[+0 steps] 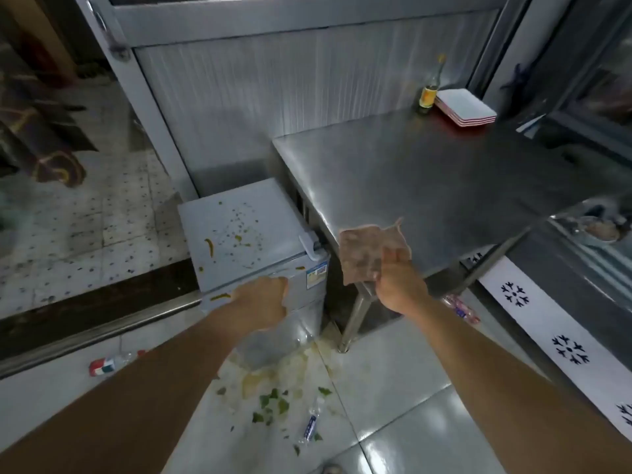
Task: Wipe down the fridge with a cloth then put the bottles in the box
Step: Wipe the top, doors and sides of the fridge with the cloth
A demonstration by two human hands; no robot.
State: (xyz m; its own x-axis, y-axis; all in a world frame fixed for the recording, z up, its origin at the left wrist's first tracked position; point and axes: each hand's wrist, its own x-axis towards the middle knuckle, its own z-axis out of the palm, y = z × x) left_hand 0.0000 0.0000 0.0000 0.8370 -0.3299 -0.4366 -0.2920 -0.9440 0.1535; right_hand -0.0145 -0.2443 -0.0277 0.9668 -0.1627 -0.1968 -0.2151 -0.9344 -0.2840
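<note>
Right hand (398, 285) pinches the cloth (371, 253) up beside the table — stained fridge (239, 234) top lies lower left. Left hand (265, 301), nearer, curls on the fridge's front edge.

The left hand (263, 304) covers part of the fridge (253, 241) at its front top edge, its fingertips out of sight over the door, while the fridge's lower front is lost behind that forearm. Right of the fridge, the cloth (367, 253) hides the fingers of the right hand (400, 285) that holds it. The blue sticker (316, 274) on the fridge front and the label of the plastic bottle (111, 364) on the floor to the fridge's left are too small to read.
</note>
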